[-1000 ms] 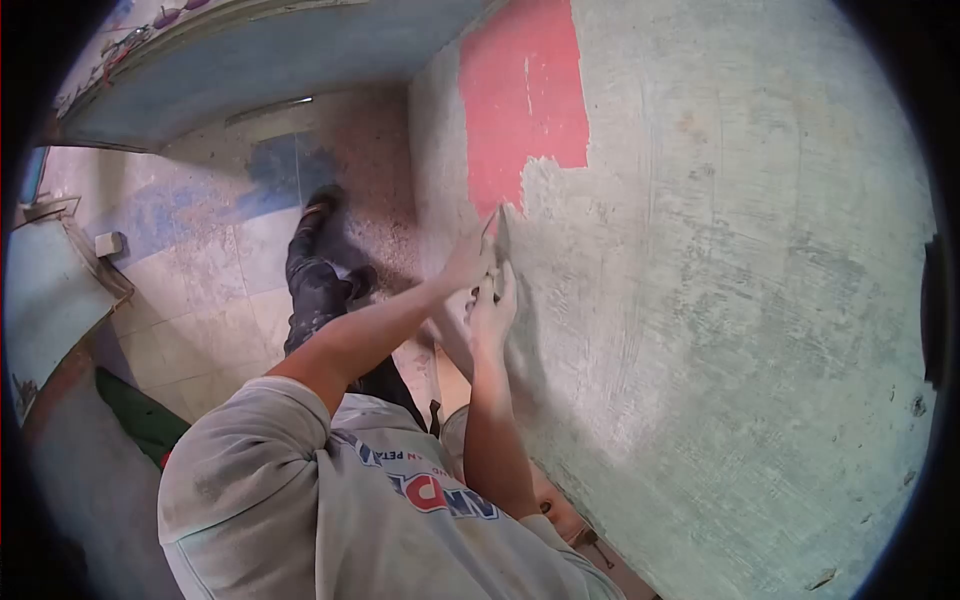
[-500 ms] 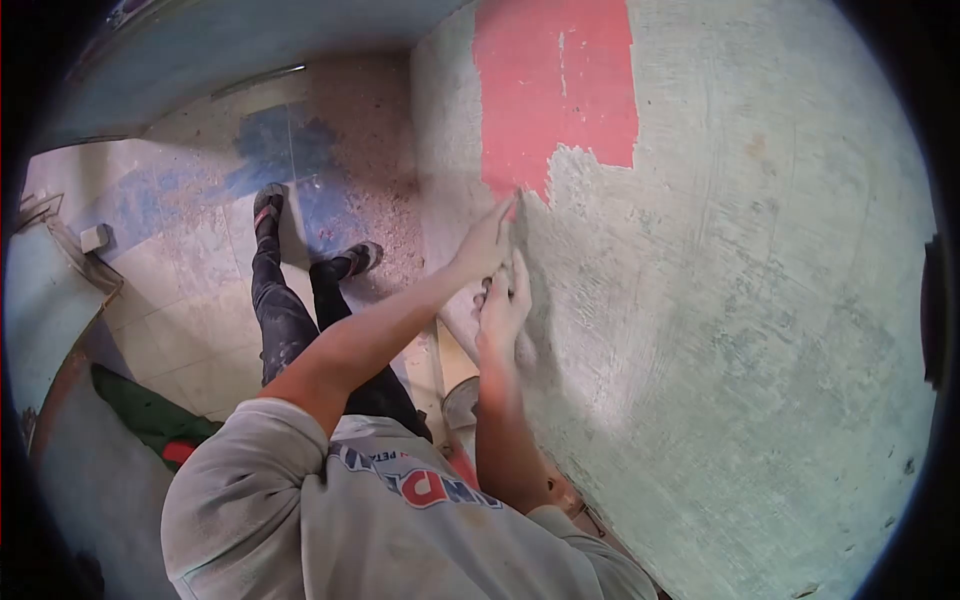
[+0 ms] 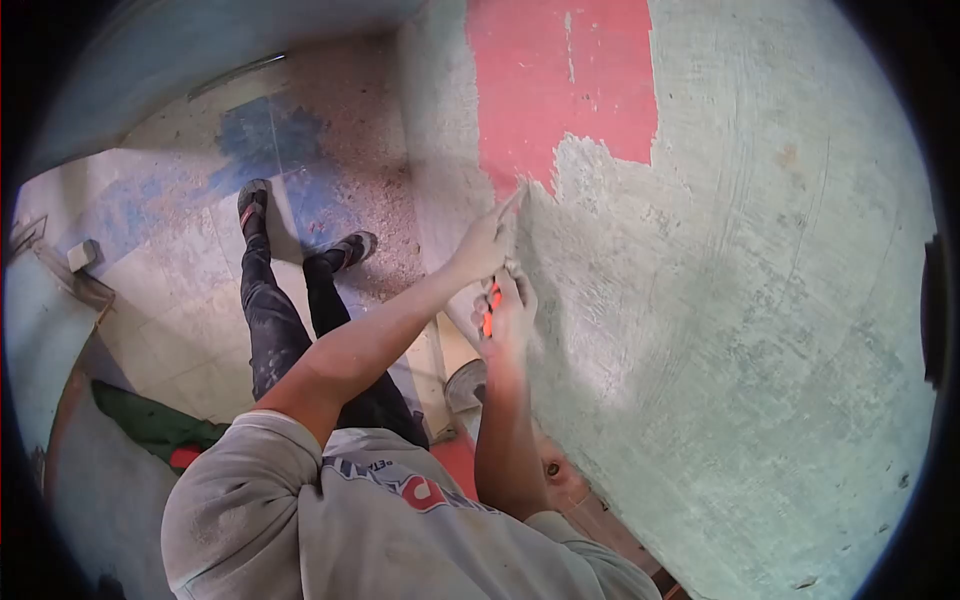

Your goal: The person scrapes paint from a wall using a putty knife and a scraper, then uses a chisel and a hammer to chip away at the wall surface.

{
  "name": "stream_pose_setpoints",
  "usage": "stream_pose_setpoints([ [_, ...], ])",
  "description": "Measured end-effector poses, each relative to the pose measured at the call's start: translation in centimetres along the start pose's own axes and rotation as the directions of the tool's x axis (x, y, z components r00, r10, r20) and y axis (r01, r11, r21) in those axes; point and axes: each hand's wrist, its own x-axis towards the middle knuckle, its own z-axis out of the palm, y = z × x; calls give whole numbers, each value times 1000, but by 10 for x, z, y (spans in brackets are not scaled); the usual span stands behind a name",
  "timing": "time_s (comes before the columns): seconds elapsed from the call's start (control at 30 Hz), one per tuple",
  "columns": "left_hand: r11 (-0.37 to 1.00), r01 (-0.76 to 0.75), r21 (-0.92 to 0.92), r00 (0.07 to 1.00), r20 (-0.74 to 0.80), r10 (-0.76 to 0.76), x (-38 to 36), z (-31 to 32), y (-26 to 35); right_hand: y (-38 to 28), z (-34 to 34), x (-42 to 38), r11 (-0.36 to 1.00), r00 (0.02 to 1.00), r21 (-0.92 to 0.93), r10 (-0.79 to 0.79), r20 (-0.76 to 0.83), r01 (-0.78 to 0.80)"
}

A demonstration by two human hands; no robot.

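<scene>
My right hand [image 3: 508,318] grips the orange handle of a scraper [image 3: 490,303] held against the wall [image 3: 760,300]. My left hand [image 3: 483,248] sits just above it, fingers pressed on the scraper's blade. The blade tip meets the lower edge of a red paint patch [image 3: 560,80]. Around the patch the wall is scraped to pale green-grey plaster. Most of the blade is hidden behind my left hand.
My legs in dark, dusty trousers and my shoes [image 3: 252,198] stand on a tiled floor [image 3: 180,280] strewn with pinkish dust at the wall's foot. A round grey container [image 3: 465,383] sits by the wall below my hands. A green cloth [image 3: 150,425] lies at the lower left.
Both hands have slid a little up the wall, bringing the blade to the red patch's edge. The orange handle now shows in my right hand. My feet have shifted apart.
</scene>
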Motion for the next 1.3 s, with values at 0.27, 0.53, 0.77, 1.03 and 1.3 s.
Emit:
stream_pose_setpoints([
  [0.27,978,-208,28,978,-18,209,-5,12,-21,10,-14,3,997,997,60,-51,50,48],
  [0.53,997,-56,-52,998,36,58,17,-2,-18,-3,2,10,999,999,37,31,7,-31],
  [0.77,999,-41,22,998,56,39,19,-19,0,6,14,37,1000,1000,27,-16,-1,16],
  [1.03,992,-129,1,990,56,128,23,-8,-14,1,9,11,994,1000,111,-24,12,22],
  [1.3,949,-272,162,962,87,260,10,-9,0,14,1,4,982,1000,191,-11,8,9],
])
